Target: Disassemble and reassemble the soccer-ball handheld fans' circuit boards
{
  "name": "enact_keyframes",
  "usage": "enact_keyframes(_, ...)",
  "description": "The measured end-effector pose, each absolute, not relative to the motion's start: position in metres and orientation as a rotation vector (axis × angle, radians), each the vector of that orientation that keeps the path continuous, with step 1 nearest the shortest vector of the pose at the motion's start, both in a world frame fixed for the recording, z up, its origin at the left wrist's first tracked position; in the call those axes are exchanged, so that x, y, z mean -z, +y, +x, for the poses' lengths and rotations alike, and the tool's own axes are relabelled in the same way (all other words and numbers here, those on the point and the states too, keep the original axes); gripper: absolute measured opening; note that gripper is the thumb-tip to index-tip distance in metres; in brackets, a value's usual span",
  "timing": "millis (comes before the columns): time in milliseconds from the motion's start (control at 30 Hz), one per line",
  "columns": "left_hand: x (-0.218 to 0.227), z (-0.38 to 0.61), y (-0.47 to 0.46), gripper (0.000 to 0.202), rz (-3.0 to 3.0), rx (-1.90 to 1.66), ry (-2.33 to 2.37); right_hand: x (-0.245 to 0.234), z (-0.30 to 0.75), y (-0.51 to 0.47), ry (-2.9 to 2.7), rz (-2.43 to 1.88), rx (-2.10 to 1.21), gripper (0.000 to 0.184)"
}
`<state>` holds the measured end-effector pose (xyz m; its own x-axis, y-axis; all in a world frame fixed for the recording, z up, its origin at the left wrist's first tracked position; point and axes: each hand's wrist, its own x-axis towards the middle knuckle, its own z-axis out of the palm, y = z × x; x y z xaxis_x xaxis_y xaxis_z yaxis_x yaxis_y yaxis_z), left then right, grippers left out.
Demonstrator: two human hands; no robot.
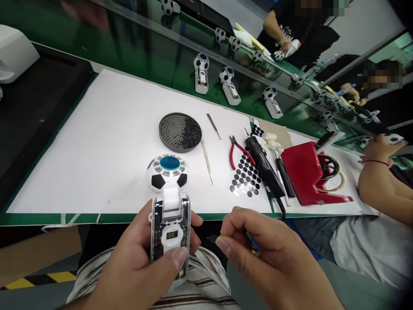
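My left hand point(138, 258) is wrapped round a handheld fan point(171, 215) with a soccer-ball head, a blue round centre and a clear body. The fan stands upright in front of me, its small display lit, and my thumb presses on the body below it. Beside it on the right, apart from the fan, my right hand point(254, 249) is closed in a pinch. A small dark piece shows at its fingertips, too little of it to name. Beyond the fan lies a round dark tray point(167, 144) with many tiny black parts, probably screws.
Tweezers point(213, 125), a thin pick point(206, 161), red-handled cutters point(232, 155), black round stickers point(247, 178), an electric screwdriver point(263, 165) and a red holder point(301, 172) lie on the white sheet point(80, 150). Similar fans point(201, 75) stand behind. At right a co-worker's arm point(377, 176) reaches in.
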<state>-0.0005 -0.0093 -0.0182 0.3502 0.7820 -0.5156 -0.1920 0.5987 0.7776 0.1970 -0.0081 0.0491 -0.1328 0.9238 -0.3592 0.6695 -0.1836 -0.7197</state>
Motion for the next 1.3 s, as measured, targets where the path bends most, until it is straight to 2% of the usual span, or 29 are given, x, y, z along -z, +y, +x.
enact_keyframes(100,0.014,0.007,-0.008,0.038,0.752,-0.733,1.202,-0.05,0.194,-0.01,-1.819,-1.798,-1.207,0.015)
enact_keyframes(333,0.012,0.012,-0.005,0.042,0.781,-0.757,1.216,-0.045,0.195,-0.014,-1.821,-1.69,-1.234,0.015)
enact_keyframes(467,0.012,0.013,-0.005,0.036,0.838,-0.72,1.244,-0.044,0.196,-0.011,-1.758,-1.583,-1.343,0.019)
enact_keyframes(633,0.018,0.01,-0.007,0.037,0.711,-0.72,1.161,-0.047,0.195,-0.009,-1.599,-1.679,-1.525,0.021)
enact_keyframes(800,0.034,-0.004,-0.007,0.047,0.428,-0.751,0.809,-0.045,0.198,-0.01,-1.487,-1.805,-1.526,0.021)
enact_keyframes(933,0.041,-0.015,-0.005,0.07,0.454,-0.736,0.777,-0.046,0.199,-0.01,-1.439,-1.792,-1.55,0.021)
enact_keyframes(1000,0.042,-0.019,-0.004,0.061,0.563,-0.635,0.912,-0.047,0.199,-0.01,-1.413,-1.801,-1.533,0.022)
enact_keyframes(1067,0.044,-0.02,-0.003,0.04,0.701,-0.614,1.092,-0.048,0.2,-0.011,-1.394,-1.778,-1.545,0.023)
enact_keyframes(1233,0.039,-0.023,0.001,0.004,1.442,-0.869,1.232,-0.046,0.199,-0.012,-1.333,-1.68,-1.629,0.025)
enact_keyframes(1300,0.033,-0.023,0.002,0.023,1.614,-0.84,1.154,-0.046,0.197,-0.012,-1.311,-1.667,-1.636,0.025)
